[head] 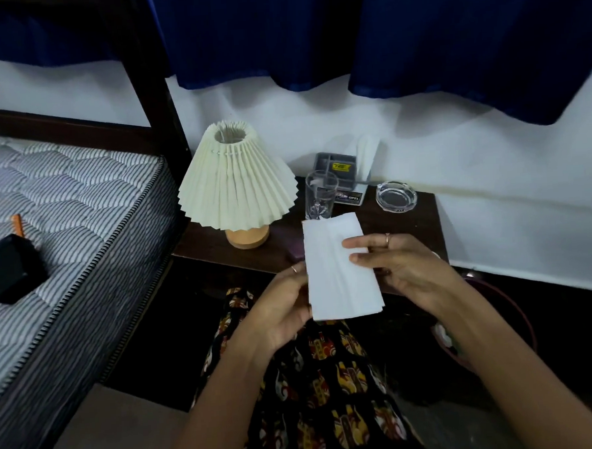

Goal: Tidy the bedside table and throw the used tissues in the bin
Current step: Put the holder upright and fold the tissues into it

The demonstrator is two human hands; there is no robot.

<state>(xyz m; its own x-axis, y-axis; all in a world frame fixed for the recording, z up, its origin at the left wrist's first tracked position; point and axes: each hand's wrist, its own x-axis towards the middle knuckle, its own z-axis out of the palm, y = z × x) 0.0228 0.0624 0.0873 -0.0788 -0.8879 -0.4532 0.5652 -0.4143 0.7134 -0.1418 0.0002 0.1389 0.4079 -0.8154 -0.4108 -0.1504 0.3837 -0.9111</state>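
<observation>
Illumination is dim and uneven, with a cool cast. The white wall is the brightest region. The blue curtain casts a soft scalloped shadow onto the wall beneath its hem. The dark bedside table and the floor under its front edge fall into near-black with little detail. The folded tissue reads bright without clipping. Wide-angle distortion bends the mattress edge and the wall line toward the frame corners. Fine detail is soft throughout.

left hand curled, gripping (ringed finger) | right hand pinching, forearms converging
</observation>
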